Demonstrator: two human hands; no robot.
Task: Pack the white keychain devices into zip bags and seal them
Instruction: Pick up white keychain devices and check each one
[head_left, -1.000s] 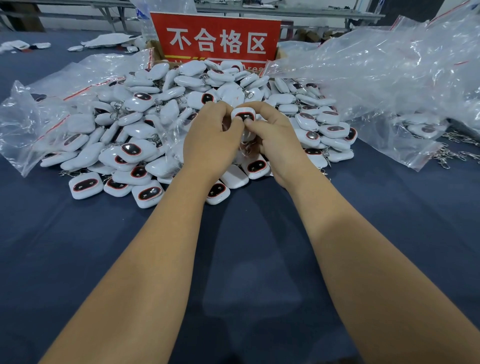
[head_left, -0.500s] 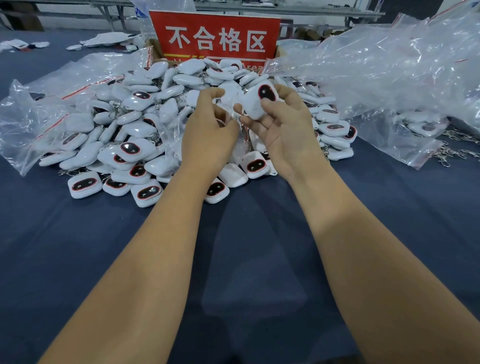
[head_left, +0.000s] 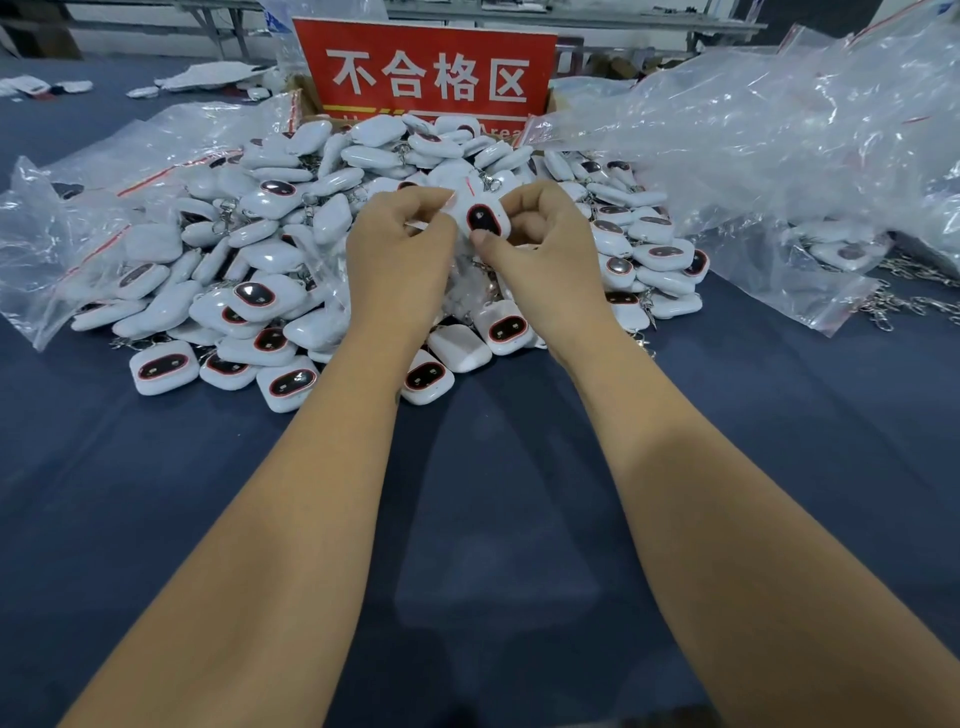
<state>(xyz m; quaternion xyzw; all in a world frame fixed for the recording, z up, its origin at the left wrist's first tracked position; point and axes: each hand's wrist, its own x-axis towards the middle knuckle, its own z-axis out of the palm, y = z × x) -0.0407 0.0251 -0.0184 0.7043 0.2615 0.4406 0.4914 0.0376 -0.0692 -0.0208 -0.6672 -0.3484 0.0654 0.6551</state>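
A big heap of white keychain devices (head_left: 270, 260) with dark oval windows lies on the blue table. Above its front edge I hold one white keychain device (head_left: 482, 218) upright, window toward me. My right hand (head_left: 545, 260) pinches it between thumb and fingers. My left hand (head_left: 400, 254) is closed on the mouth of a small clear zip bag (head_left: 462, 291) that hangs between both hands, its red seal strip beside the device. How far the device sits inside the bag I cannot tell.
A red sign (head_left: 426, 78) with white characters stands behind the heap. Crumpled clear bags (head_left: 753, 150) pile up at right, some holding devices; more flat bags (head_left: 104, 192) lie at left. Loose metal chains (head_left: 914, 301) trail at far right. Blue table cloth (head_left: 493, 519) spreads toward me.
My right hand has turned the device from tilted to upright and brought it down against the bag mouth. My left hand has closed tighter on the bag.
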